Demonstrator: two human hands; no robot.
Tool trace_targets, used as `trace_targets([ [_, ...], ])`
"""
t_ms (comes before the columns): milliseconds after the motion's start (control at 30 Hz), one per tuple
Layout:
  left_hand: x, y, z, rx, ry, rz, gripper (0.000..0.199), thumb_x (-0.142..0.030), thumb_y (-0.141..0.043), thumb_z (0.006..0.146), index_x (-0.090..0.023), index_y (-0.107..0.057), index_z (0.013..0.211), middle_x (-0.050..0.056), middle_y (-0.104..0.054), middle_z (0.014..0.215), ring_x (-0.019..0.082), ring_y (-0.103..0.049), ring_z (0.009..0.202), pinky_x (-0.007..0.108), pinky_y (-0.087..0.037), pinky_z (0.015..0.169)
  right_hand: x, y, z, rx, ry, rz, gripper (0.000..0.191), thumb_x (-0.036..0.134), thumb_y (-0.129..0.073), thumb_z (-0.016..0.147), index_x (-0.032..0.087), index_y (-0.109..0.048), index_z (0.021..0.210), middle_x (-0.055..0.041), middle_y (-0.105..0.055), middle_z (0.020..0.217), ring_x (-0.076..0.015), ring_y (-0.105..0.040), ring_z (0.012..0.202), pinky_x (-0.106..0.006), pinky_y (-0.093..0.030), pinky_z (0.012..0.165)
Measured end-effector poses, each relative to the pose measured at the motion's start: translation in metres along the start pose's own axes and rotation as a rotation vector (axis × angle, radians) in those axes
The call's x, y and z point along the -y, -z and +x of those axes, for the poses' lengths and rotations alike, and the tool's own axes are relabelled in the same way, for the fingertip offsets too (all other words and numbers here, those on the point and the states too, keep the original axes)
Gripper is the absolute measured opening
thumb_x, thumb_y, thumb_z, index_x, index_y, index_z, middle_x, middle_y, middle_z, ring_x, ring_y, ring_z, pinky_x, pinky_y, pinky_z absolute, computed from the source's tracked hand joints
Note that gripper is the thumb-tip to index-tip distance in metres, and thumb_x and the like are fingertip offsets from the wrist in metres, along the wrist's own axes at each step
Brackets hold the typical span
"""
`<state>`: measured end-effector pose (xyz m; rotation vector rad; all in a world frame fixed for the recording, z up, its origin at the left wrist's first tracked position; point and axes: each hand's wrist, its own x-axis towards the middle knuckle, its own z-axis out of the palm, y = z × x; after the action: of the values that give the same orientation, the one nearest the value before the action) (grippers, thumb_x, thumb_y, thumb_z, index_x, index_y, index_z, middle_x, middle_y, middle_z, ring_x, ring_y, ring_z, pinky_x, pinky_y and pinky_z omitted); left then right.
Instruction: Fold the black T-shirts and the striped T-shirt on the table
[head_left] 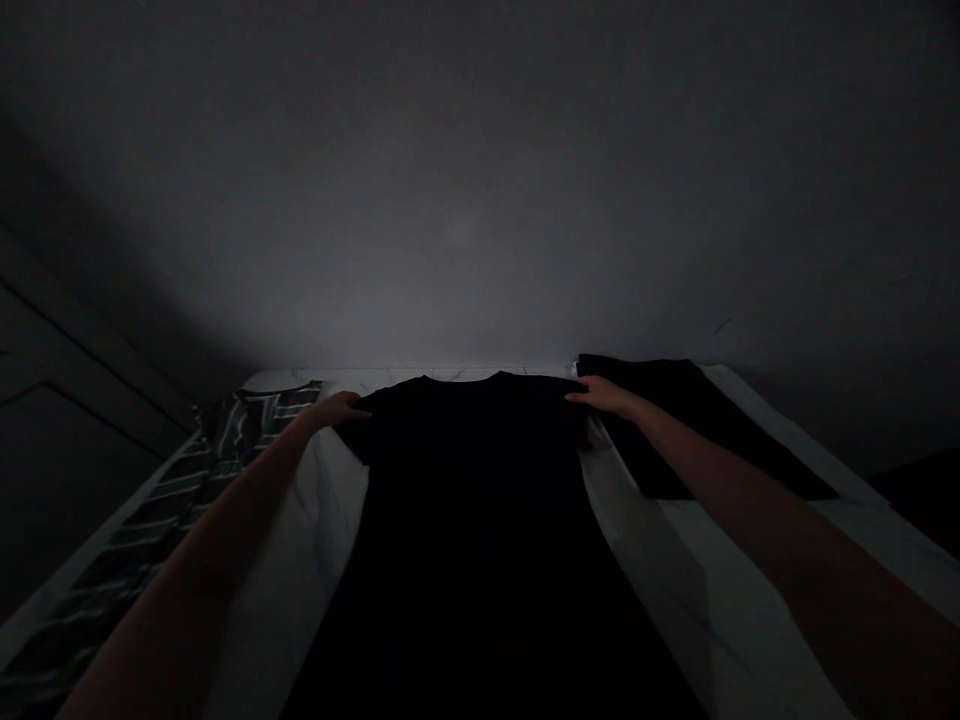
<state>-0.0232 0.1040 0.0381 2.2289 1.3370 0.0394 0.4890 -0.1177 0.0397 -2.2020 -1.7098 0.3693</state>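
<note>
A black short-sleeved shirt [472, 500] is spread out in the middle of the view, its neckline toward the wall and its lower part running out of the bottom edge. My left hand [341, 408] pinches the shirt at its left shoulder and sleeve. On the other side, my right hand [600, 393] has its fingers closed on the right shoulder edge. Both arms reach forward, nearly straight. The picture is dark, so folds in the black cloth do not show.
A striped garment [180, 500] lies along the left side of the white marbled surface [322, 510]. Folded black cloth [675, 425] lies at the right, near the right forearm. A plain grey wall [465, 200] rises behind the surface.
</note>
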Motion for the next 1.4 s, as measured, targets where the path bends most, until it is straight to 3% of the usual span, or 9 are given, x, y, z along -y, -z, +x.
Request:
trace_targets([
  [200,-0.019,-0.007,-0.023,-0.334,0.143,0.2,0.026,-0.03,-0.062,0.078,-0.018,-0.061,0.101,0.006,-0.068,0.089,0.025,-0.065,0.092,0.032,-0.05,0.074,0.028,-0.005,-0.023,-0.258,-0.093,-0.206,0.013,0.029,-0.066,0.087,0.017,-0.064,0.081,-0.0156,-0.069,0.083,-0.0288,-0.067,0.084,-0.041,-0.051,0.075],
  [300,-0.041,-0.023,-0.041,-0.464,0.178,0.281,0.032,-0.019,-0.051,0.084,-0.017,-0.058,0.115,0.018,-0.063,0.116,0.034,-0.055,0.119,0.044,-0.045,0.092,0.054,-0.017,-0.044,-0.316,-0.041,-0.259,0.014,0.022,-0.053,0.094,0.015,-0.065,0.092,-0.025,-0.065,0.108,-0.0333,-0.062,0.106,-0.048,-0.048,0.087],
  [400,-0.076,-0.057,-0.067,-0.569,0.018,0.376,0.038,-0.018,-0.044,0.089,-0.014,-0.055,0.126,0.021,-0.053,0.135,0.036,-0.044,0.131,0.049,-0.038,0.105,0.093,-0.043,-0.07,-0.274,0.134,-0.262,0.025,0.024,-0.053,0.095,0.017,-0.063,0.117,-0.0216,-0.054,0.138,-0.0336,-0.048,0.129,-0.049,-0.039,0.105],
  [600,-0.113,-0.142,-0.14,-0.291,-0.411,0.387,0.053,-0.04,-0.043,0.097,-0.024,-0.04,0.148,0.012,-0.034,0.158,0.033,-0.031,0.145,0.055,-0.027,0.117,0.145,-0.091,-0.135,0.072,0.381,-0.126,0.057,0.048,-0.052,0.095,0.035,-0.04,0.149,-0.0011,-0.029,0.161,-0.0308,-0.023,0.148,-0.049,-0.021,0.12],
  [767,-0.068,-0.149,-0.216,-0.182,-0.523,0.418,0.053,-0.042,-0.039,0.1,-0.031,-0.035,0.151,0.007,-0.028,0.161,0.03,-0.024,0.149,0.054,-0.024,0.119,0.13,-0.082,-0.211,0.314,0.713,-0.034,0.062,0.044,-0.055,0.095,0.043,-0.031,0.152,0.0035,-0.017,0.163,-0.0265,-0.016,0.15,-0.051,-0.007,0.123],
  [1000,-0.025,-0.146,-0.313,-0.418,-0.325,0.278,0.039,-0.034,-0.049,0.095,-0.025,-0.054,0.133,0.013,-0.056,0.132,0.029,-0.052,0.123,0.048,-0.045,0.103,0.106,-0.07,-0.311,0.468,0.895,0.063,0.051,0.035,-0.048,0.101,0.04,-0.035,0.15,-0.0009,-0.026,0.162,-0.026,-0.018,0.149,-0.059,-0.013,0.119],
  [1200,-0.045,-0.155,-0.338,-0.353,-0.116,0.031,0.034,-0.029,-0.051,0.089,-0.025,-0.055,0.122,0.005,-0.069,0.104,0.023,-0.065,0.094,0.039,-0.053,0.088,0.081,-0.084,-0.334,0.154,0.578,0.276,0.03,0.037,-0.046,0.101,0.031,-0.069,0.119,-0.0054,-0.066,0.129,-0.0244,-0.053,0.129,-0.05,-0.043,0.106],
  [1300,-0.05,-0.151,-0.339,-0.344,-0.083,-0.074,0.027,-0.025,-0.05,0.085,-0.024,-0.059,0.111,0.004,-0.069,0.104,0.022,-0.066,0.097,0.037,-0.053,0.089,0.068,-0.088,-0.339,-0.088,0.425,0.263,0.028,0.04,-0.05,0.098,0.028,-0.074,0.102,-0.0092,-0.07,0.112,-0.0255,-0.064,0.107,-0.046,-0.053,0.091],
  [1400,-0.047,-0.145,-0.342,-0.336,-0.097,-0.108,0.019,-0.022,-0.05,0.083,-0.024,-0.065,0.095,0.004,-0.068,0.098,0.021,-0.066,0.095,0.036,-0.053,0.089,0.06,-0.084,-0.348,-0.127,0.348,0.25,0.027,0.041,-0.051,0.095,0.026,-0.074,0.096,-0.0103,-0.066,0.103,-0.0243,-0.066,0.096,-0.042,-0.056,0.082],
])
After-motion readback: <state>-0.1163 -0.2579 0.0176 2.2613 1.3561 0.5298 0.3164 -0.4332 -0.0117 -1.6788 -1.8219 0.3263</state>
